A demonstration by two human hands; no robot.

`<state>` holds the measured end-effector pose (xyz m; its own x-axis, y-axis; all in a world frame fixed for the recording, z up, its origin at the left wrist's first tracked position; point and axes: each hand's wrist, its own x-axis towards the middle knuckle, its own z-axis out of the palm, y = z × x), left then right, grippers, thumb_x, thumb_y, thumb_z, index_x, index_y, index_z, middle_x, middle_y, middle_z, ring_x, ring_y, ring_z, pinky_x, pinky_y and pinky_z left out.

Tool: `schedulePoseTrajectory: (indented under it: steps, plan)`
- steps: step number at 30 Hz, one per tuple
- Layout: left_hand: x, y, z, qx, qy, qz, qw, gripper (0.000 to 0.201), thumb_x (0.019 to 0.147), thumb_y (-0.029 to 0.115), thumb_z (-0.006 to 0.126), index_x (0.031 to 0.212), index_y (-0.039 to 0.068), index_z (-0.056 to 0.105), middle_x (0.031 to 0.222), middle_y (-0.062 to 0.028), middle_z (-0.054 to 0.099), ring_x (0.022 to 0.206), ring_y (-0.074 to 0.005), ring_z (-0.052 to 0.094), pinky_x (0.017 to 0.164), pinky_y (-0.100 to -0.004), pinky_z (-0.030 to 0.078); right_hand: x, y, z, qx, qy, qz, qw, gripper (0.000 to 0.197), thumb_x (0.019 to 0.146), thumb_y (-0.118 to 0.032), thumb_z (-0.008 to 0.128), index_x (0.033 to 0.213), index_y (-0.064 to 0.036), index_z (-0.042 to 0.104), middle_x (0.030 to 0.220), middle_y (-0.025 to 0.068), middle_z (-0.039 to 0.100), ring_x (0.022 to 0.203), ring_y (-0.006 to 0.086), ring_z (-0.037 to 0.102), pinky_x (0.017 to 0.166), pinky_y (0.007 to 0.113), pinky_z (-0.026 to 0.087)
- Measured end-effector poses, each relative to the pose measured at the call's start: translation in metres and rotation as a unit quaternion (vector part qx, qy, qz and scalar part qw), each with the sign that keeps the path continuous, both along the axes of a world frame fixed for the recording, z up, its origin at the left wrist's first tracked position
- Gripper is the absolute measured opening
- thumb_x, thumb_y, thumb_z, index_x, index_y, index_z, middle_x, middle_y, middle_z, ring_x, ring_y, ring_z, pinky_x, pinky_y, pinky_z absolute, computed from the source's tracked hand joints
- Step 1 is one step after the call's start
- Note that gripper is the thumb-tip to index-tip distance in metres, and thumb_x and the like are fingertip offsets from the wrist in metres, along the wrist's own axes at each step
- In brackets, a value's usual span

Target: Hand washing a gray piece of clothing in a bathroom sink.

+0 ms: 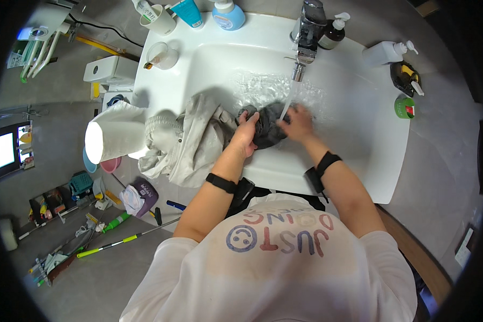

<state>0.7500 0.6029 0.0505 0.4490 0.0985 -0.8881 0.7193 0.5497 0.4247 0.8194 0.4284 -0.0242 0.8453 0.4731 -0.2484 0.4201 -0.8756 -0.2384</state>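
Observation:
A wet, dark grey cloth (271, 127) is bunched at the near side of the white sink (354, 155). My left hand (245, 134) grips its left end, fingers closed round the fabric. On the cloth's right side lies my right hand (299, 123), its fingers touching the fabric and smeared by motion. Water runs from the chrome faucet (309, 32) in a thin stream that meets the cloth beside my right fingers. Ripples spread over the water behind the cloth. A light grey garment (193, 142) with buttons and an elastic band is draped over the sink's left edge, next to my left forearm.
Along the back rim stand a cup (158, 20), a blue tube (188, 13), a blue pump bottle (228, 16) and a dark pump bottle (333, 32). A clear glass (161, 56) sits at left, a white pump bottle (386, 52) at right. Mops (124, 239) lie on the floor.

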Motion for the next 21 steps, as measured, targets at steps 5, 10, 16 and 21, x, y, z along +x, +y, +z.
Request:
schedulePoseTrajectory:
  steps: [5,10,16,21]
  plan:
    - [0.012,-0.019,0.013,-0.059,-0.027,0.052,0.997,0.081,0.087,0.052,0.051,0.147,0.027,0.003,0.153,-0.0093,0.009,0.137,-0.039,0.017,0.101,-0.0683,0.008,0.006,0.004,0.015,0.091,0.069,-0.239,0.964,0.036,0.076,-0.008,0.062,0.112,-0.012,0.058,0.126,0.0178,0.049,0.103,0.0362,0.054,0.087,0.042,0.045]
    - [0.028,-0.025,0.0,-0.031,-0.006,0.066,0.997,0.083,0.084,0.061,0.047,0.147,0.019,0.014,0.152,-0.0125,0.015,0.136,-0.0393,0.019,0.104,-0.0652,0.01,0.009,0.03,0.0,0.435,0.194,-0.142,0.868,0.029,0.073,0.008,0.04,0.088,-0.0044,0.062,0.084,0.0133,0.06,0.083,0.0232,0.059,0.074,0.034,0.047]
    - [0.013,0.002,-0.012,-0.361,-0.151,0.191,0.9,0.061,0.088,0.054,0.047,0.122,0.003,0.05,0.12,-0.0171,0.055,0.108,-0.0347,0.053,0.097,-0.0461,0.041,-0.07,0.032,0.125,0.421,0.081,0.114,0.896,0.014,0.074,-0.005,0.055,0.085,-0.0123,0.06,0.095,0.0139,0.054,0.087,0.0379,0.053,0.078,0.043,0.044]
    - [-0.002,-0.014,-0.053,-0.381,-0.234,0.187,0.875,0.044,0.093,0.04,0.043,0.119,0.005,0.052,0.115,-0.013,0.057,0.103,-0.0326,0.055,0.091,-0.0443,0.044,-0.074,0.054,0.126,0.374,0.012,-0.004,0.928,0.02,0.081,-0.018,0.057,0.1,-0.0122,0.059,0.096,0.0136,0.056,0.086,0.0396,0.055,0.079,0.045,0.045]
